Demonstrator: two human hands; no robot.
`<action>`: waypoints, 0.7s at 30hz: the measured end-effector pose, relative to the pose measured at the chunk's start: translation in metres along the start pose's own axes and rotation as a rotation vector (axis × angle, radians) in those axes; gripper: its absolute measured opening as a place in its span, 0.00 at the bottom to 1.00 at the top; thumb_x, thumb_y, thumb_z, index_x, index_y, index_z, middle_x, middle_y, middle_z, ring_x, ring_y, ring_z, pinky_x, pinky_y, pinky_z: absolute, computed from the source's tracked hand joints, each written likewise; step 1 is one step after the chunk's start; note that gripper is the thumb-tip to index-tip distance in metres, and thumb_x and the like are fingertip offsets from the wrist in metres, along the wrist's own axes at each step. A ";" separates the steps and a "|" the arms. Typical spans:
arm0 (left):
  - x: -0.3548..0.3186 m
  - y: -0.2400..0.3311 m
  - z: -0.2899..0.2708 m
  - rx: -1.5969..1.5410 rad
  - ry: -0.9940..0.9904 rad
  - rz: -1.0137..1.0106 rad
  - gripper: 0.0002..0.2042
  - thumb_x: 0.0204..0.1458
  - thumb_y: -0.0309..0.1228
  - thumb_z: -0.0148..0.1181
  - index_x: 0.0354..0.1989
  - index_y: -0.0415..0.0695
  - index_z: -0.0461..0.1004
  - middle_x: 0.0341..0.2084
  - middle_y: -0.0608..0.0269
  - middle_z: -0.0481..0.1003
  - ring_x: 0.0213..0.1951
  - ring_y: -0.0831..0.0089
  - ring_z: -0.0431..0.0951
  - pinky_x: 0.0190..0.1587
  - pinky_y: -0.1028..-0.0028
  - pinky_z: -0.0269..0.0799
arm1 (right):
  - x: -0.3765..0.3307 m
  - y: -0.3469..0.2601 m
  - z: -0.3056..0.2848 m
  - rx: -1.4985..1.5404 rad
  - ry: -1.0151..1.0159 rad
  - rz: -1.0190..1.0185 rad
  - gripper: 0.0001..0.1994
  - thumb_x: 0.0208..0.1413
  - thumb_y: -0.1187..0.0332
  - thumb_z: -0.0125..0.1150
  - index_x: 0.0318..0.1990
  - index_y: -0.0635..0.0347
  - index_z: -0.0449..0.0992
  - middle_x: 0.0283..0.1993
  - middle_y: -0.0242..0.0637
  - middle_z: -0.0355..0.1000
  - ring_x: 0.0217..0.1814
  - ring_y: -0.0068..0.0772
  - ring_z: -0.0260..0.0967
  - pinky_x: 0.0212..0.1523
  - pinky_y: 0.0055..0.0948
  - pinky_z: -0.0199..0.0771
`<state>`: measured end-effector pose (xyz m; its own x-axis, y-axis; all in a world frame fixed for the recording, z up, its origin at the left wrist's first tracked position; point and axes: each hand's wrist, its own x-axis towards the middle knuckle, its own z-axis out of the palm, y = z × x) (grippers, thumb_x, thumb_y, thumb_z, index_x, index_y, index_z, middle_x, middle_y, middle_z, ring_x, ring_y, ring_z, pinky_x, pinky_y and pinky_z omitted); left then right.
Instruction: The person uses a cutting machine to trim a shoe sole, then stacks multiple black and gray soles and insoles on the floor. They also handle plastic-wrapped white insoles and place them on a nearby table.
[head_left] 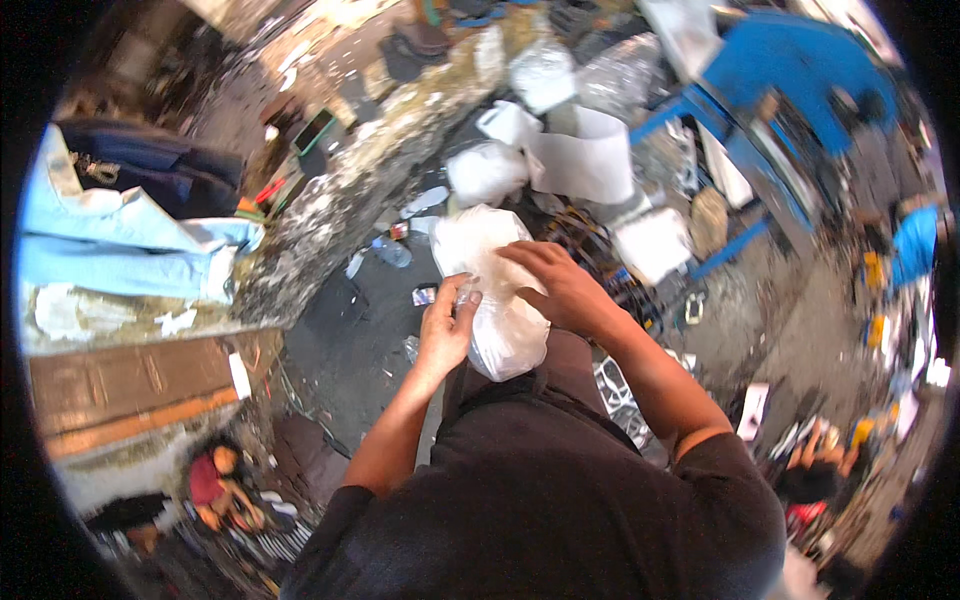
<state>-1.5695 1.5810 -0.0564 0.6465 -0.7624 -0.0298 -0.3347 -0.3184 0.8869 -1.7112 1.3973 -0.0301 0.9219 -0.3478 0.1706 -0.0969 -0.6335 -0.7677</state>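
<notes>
Your left hand (445, 325) is closed on the near left edge of a clear plastic bag (495, 300), fingers curled round a pinch of the film, thumb on top. Your right hand (560, 285) lies over the bag's right side, fingers bent and pressing into the plastic from above, so both hands are clamped on the same bag. It hangs between them, just in front of your chest, bulging and whitish; what it holds is too blurred to tell.

Beyond your hands, further from you, a second knotted white bag (487, 172) lies on the dark ground, and just right of it stands a curled white sheet (590, 155). Further still sits another pale bag (543, 72). Right of your right hand, a white flat pad (652, 243) rests by a tangle of dark wire (590, 235), with a blue frame (760, 70) past that.

Left of your left hand, small scraps and a flattened bottle (390, 250) litter the ground beside a rough stone ledge (350, 190). On that ledge, well to the left, lies folded light-blue denim (120, 245) with a dark blue bag (150, 165) behind it. Below your left forearm, near the lower left, someone in red (215, 485) is on the floor.
</notes>
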 end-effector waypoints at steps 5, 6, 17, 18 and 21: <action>-0.041 0.017 0.005 -0.086 -0.168 0.086 0.12 0.64 0.24 0.55 0.55 0.42 0.71 0.36 0.69 0.76 0.36 0.80 0.74 0.41 0.76 0.72 | -0.119 -0.020 0.012 0.066 0.140 0.193 0.21 0.63 0.69 0.61 0.64 0.50 0.70 0.46 0.47 0.73 0.43 0.53 0.77 0.44 0.44 0.78; -0.044 0.004 0.011 -0.146 -0.164 0.201 0.12 0.65 0.25 0.54 0.56 0.43 0.70 0.38 0.69 0.75 0.40 0.82 0.73 0.43 0.78 0.71 | -0.139 -0.037 0.008 0.129 0.158 0.243 0.19 0.65 0.70 0.59 0.62 0.51 0.71 0.46 0.49 0.73 0.44 0.53 0.76 0.45 0.44 0.78; -0.095 0.103 0.152 -0.487 -0.982 -0.034 0.09 0.68 0.29 0.53 0.53 0.45 0.69 0.35 0.75 0.69 0.34 0.87 0.66 0.38 0.83 0.62 | -0.331 -0.053 0.000 -0.251 0.490 0.409 0.15 0.50 0.69 0.68 0.45 0.60 0.74 0.42 0.45 0.70 0.54 0.51 0.68 0.52 0.46 0.72; -0.093 0.106 0.169 -0.466 -0.993 -0.005 0.09 0.68 0.29 0.53 0.53 0.45 0.70 0.35 0.75 0.69 0.34 0.87 0.66 0.38 0.83 0.62 | -0.349 -0.048 -0.002 -0.186 0.521 0.410 0.13 0.49 0.69 0.68 0.40 0.58 0.72 0.42 0.42 0.71 0.50 0.47 0.69 0.53 0.42 0.69; -0.097 0.110 0.220 -0.219 -0.916 0.148 0.11 0.64 0.27 0.55 0.54 0.44 0.70 0.39 0.66 0.72 0.40 0.75 0.72 0.44 0.74 0.68 | -0.396 -0.052 -0.025 -0.020 0.499 0.585 0.12 0.51 0.70 0.66 0.41 0.59 0.72 0.40 0.44 0.71 0.46 0.49 0.71 0.49 0.43 0.72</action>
<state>-1.8200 1.4959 -0.0570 -0.2115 -0.9612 -0.1771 -0.1740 -0.1413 0.9746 -2.0808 1.5506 -0.0427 0.4401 -0.8980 0.0026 -0.5280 -0.2611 -0.8081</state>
